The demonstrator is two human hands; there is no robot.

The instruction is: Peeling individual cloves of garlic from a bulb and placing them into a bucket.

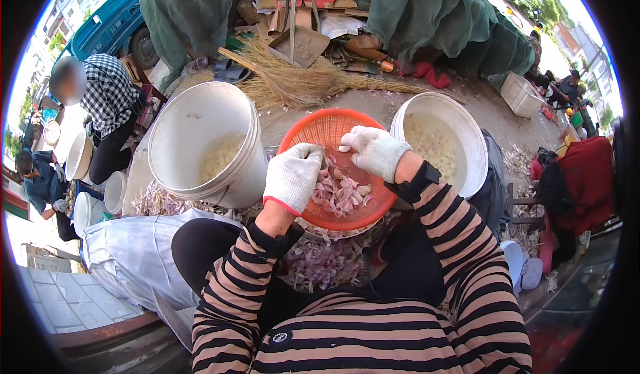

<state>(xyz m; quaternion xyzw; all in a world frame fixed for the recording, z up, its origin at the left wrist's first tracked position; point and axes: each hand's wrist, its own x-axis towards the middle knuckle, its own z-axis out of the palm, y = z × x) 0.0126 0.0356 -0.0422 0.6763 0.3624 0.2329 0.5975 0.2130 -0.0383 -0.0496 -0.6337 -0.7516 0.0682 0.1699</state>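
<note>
An orange plastic colander [291, 136] stands in front of me, with garlic cloves and purple-white skins [342, 194] in its near part. My left hand [300, 171], in a white knit glove, is over the colander's left rim with its fingertips pinched together; whatever may be between them is hidden. My right hand [372, 149], gloved alike, hovers over the right side of the colander with fingers curled, and its grip is unclear. To the left a tilted white bucket [200, 94] holds peeled cloves in liquid. On the right another white bucket [477, 129] also has cloves in liquid.
Garlic skins [325, 264] cover the ground between my legs. A straw broom [300, 81] and a metal dustpan [302, 41] lie beyond the buckets. A person in a checked shirt [110, 94] is at the left, near more buckets. A white crate [520, 94] stands at the far right.
</note>
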